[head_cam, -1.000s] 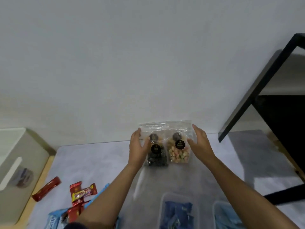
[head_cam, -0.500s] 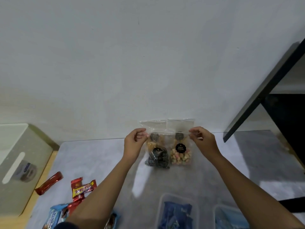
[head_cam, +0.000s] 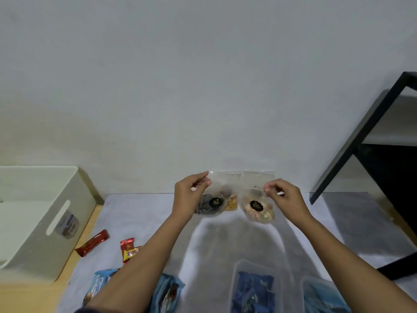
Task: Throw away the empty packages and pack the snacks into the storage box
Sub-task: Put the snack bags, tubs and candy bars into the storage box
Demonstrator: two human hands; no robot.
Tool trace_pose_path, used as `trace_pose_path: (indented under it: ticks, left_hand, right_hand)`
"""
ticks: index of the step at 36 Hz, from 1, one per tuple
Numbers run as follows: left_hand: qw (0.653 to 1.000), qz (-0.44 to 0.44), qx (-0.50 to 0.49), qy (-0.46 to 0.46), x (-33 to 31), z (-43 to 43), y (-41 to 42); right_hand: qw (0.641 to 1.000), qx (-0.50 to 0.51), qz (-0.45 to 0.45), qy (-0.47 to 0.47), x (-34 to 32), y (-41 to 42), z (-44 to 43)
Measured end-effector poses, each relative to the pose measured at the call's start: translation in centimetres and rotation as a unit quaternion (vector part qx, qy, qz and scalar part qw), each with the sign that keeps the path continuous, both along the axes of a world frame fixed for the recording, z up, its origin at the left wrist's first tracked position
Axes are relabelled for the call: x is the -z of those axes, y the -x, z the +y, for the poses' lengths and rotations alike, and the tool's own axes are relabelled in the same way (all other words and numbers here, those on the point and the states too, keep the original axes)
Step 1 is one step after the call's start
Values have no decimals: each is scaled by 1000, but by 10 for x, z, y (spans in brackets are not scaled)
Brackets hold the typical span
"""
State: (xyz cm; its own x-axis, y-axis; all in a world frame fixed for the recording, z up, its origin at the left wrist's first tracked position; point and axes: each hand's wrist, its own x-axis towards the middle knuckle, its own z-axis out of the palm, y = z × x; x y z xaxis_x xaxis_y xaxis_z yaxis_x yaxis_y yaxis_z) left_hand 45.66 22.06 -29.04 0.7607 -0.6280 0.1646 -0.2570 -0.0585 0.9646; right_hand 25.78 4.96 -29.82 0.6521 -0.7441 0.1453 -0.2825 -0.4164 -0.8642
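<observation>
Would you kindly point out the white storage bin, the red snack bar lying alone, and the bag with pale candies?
white storage bin (head_cam: 74,199): head view, on its side wall above the handle slot.
red snack bar (head_cam: 92,243): head view, mid-wrapper.
bag with pale candies (head_cam: 256,205): head view, on its black round label.

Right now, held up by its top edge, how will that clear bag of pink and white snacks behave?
The clear bag is likely floppy: thin film pinched by the right hand, contents sagging to the bottom. Probably light, since a fingertip pinch carries it. Its glossy plastic may slip.
</observation>
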Motion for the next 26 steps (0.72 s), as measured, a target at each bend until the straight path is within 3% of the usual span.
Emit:
trace_pose_path:
  ticks: [13,26]
  left_hand:
    - [989,-73,-71,108,-107,151,-123]
    - [971,-12,-176,159,-138,327,-267]
  right_hand:
    - [983,-29,-162,82,-92,-150,134]
    - [964,-70,-246,70,-118,-320,283]
